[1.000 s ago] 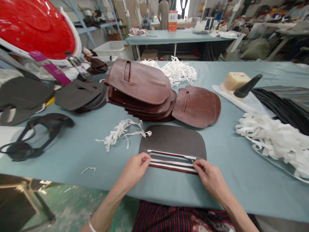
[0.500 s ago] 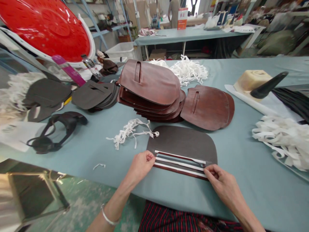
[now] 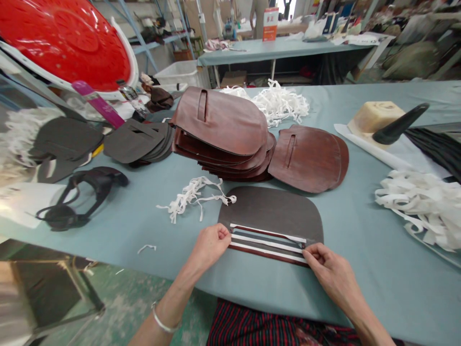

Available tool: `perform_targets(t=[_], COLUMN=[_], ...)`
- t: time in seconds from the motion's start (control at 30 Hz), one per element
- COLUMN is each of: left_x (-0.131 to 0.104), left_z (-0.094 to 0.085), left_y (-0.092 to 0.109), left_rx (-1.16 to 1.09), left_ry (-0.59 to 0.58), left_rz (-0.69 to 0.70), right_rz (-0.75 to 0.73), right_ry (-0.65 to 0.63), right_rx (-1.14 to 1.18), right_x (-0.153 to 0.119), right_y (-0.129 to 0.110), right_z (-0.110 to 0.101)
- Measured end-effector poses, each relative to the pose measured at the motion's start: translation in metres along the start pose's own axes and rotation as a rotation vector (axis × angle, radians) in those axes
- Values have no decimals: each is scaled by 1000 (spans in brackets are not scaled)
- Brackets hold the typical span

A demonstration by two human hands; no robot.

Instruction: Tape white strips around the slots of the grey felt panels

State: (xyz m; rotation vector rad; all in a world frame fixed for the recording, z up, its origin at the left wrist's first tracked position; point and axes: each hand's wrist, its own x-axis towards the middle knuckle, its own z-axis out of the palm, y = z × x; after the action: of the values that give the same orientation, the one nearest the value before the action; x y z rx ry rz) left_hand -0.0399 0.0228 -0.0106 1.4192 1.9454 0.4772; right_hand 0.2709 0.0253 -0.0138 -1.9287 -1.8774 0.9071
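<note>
A dark grey leather piece (image 3: 273, 209) with a long slot near its lower edge lies flat on the table in front of me. White strips run along the slot, and the lower edge shows reddish brown. My left hand (image 3: 213, 242) pinches the left end of a white strip (image 3: 266, 244) below the slot. At the strip's right end, my right hand (image 3: 326, 262) has its thumb and index finger pressed together on it. Behind the piece stands a tall stack of brown leather pieces (image 3: 223, 122), and further brown pieces (image 3: 309, 158) lie to its right.
Loose white strips (image 3: 190, 194) lie left of the piece, with bigger heaps behind the stack (image 3: 283, 103) and at right (image 3: 419, 206). A black strap-like object (image 3: 86, 197) and grey pieces (image 3: 135, 142) are at left. A beige block (image 3: 378, 120) sits at back right.
The whole view has shifted slightly. Both hands stay at the two ends of the strip, with no clear movement against the leather piece.
</note>
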Motion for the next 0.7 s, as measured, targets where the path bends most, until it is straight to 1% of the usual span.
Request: perform_targets(t=[0.4,0.47,0.53,0.6,0.7], left_x=[-1,-4,-8,-12,-17], left_z=[3,4,7,12,22], left_y=[3,6,9,9,7], left_rx=[64,111,180,239,330], left_ry=[21,27,73,152,275], left_rz=[-35,-41,-25,58,279], right_rz=[29,16,-4,-15,-7], right_ry=[-22,-12,7,35,79], right_rx=[-30,-29,-16,1,15], right_x=[1,0,-1,-3,-4], right_y=[0,0,-1,-3,-4], right_z=[1,1,1,0,0])
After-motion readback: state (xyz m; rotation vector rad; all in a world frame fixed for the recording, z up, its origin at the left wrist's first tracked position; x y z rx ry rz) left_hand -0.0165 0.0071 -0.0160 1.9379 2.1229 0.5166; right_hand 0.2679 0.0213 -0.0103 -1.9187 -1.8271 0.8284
